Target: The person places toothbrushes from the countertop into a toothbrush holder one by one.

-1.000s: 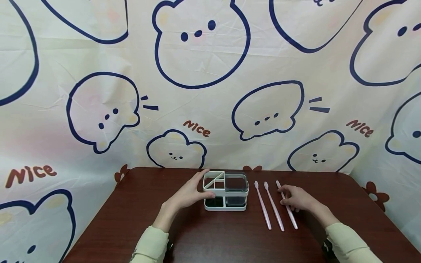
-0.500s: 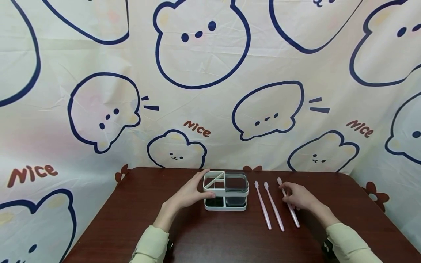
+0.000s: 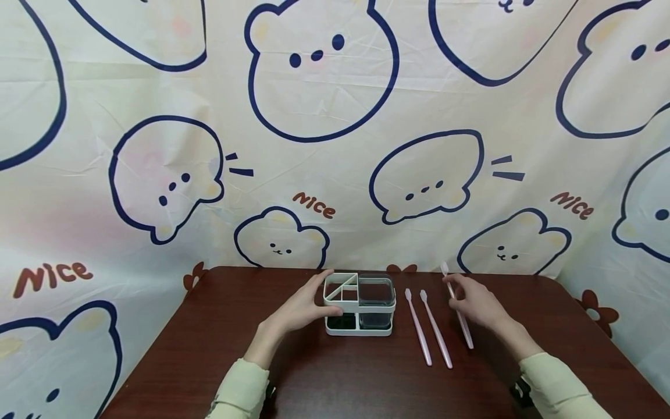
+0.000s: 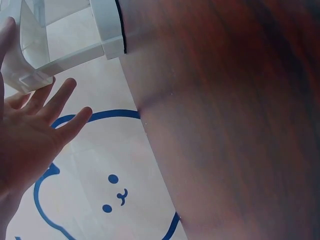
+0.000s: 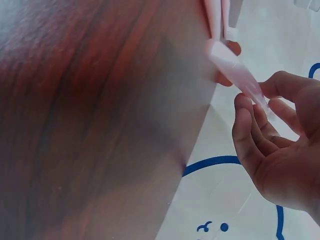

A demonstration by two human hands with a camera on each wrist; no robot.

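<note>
In the head view, my left hand [image 3: 294,309] holds the left side of a white toothbrush holder [image 3: 361,310], thumb at the front and a finger at the back. The holder's top has divided slots on the left and a clear cup on the right. The left wrist view shows fingers at a corner of the holder [image 4: 75,61]. My right hand [image 3: 480,302] pinches a pink toothbrush [image 3: 464,331], its bristle head pointing away, lifted off the table. Close up, the toothbrush handle [image 5: 235,70] slants out from the fingertips. Two more pink toothbrushes [image 3: 419,329] lie side by side between holder and right hand.
The dark brown wooden table [image 3: 398,390] ends at the back against a pale curtain [image 3: 340,169] printed with cartoon bears. The holder stands near that back edge.
My right hand has pinched the rightmost toothbrush and raised it from the table, moving it slightly away from me. The left hand and the holder have stayed put.
</note>
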